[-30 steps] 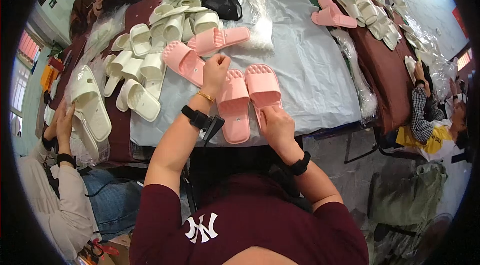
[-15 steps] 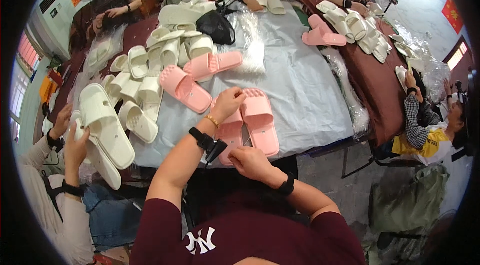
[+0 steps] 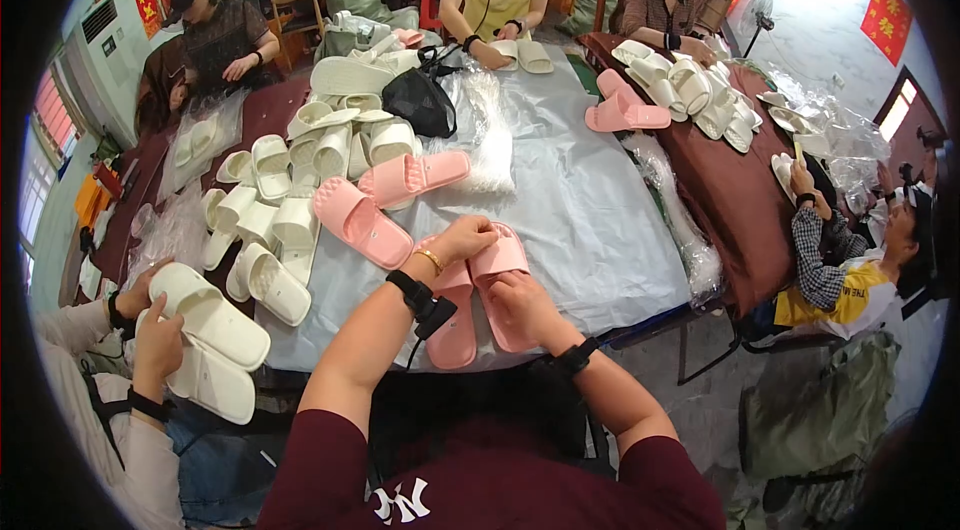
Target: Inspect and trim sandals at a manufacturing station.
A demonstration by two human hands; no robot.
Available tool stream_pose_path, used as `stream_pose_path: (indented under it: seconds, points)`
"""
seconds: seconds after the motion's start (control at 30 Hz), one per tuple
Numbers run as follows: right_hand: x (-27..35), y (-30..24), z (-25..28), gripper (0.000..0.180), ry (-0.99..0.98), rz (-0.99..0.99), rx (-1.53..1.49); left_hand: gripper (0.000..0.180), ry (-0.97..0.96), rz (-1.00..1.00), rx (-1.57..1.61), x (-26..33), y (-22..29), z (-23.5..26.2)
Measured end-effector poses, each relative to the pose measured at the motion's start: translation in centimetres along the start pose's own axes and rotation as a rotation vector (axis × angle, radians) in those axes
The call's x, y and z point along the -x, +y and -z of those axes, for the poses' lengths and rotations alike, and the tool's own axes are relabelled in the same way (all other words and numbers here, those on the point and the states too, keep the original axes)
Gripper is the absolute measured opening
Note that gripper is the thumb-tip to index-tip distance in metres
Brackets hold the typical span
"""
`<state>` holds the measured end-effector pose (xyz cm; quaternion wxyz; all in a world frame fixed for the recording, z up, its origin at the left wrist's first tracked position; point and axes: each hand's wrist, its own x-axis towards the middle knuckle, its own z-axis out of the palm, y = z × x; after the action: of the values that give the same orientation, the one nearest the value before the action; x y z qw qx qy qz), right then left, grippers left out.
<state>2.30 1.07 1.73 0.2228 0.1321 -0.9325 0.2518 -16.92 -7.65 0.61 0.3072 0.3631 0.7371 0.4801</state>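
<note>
A pair of pink slippers lies side by side near the table's front edge, the left pink slipper [image 3: 452, 332] partly covered by my left forearm. My left hand [image 3: 466, 238] reaches over to the strap and toe area of the right pink slipper [image 3: 500, 258]. Its fingers are pinched together, and what they hold is hidden. My right hand [image 3: 524, 306] rests over the footbed just below that strap, fingers curled down against the slipper. Whether anything small lies between them cannot be seen. Another pink pair, one slipper [image 3: 360, 220] angled against the other [image 3: 425, 176], lies just beyond my left hand.
A heap of white slippers [image 3: 275, 220] covers the table's left side, beside a black bag [image 3: 420, 102] and clear plastic sleeves [image 3: 485, 145]. At left, a co-worker's hands hold white slippers [image 3: 215, 320]. Pink slippers [image 3: 625, 105] lie at the right edge; other people sit around.
My right hand has moved up onto the right pink slipper, closer to my left hand, which stays near its strap. The view has tilted up. The co-worker's white slippers at left have been turned.
</note>
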Motion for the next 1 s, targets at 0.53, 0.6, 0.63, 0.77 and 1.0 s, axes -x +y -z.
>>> stream_pose_path:
  seconds: [0.53, 0.6, 0.63, 0.77, 1.0]
  points:
    - [-0.2, 0.1, -1.2, 0.017, 0.077, 0.026, 0.006, 0.017, 0.068, -0.031, 0.248, -0.4, -0.1, -0.7]
    - [0.1, -0.1, -0.9, 0.018, 0.099, 0.028, -0.029, 0.015, 0.12, -0.029, 0.322, 0.6, 1.3, -0.7]
    - [0.2, -0.2, -0.7, 0.02, 0.119, 0.033, -0.068, 0.014, 0.19, -0.03, 0.343, 1.1, 1.8, -0.6]
    - [1.1, -0.8, 0.0, 0.024, 0.096, -0.074, -0.154, 0.011, 0.359, -0.142, 0.343, 2.5, 0.8, 0.4]
    - [0.2, -0.9, 0.1, 0.021, 0.236, -0.058, -0.115, 0.009, 0.422, -0.135, 0.35, 3.6, -0.3, 1.6]
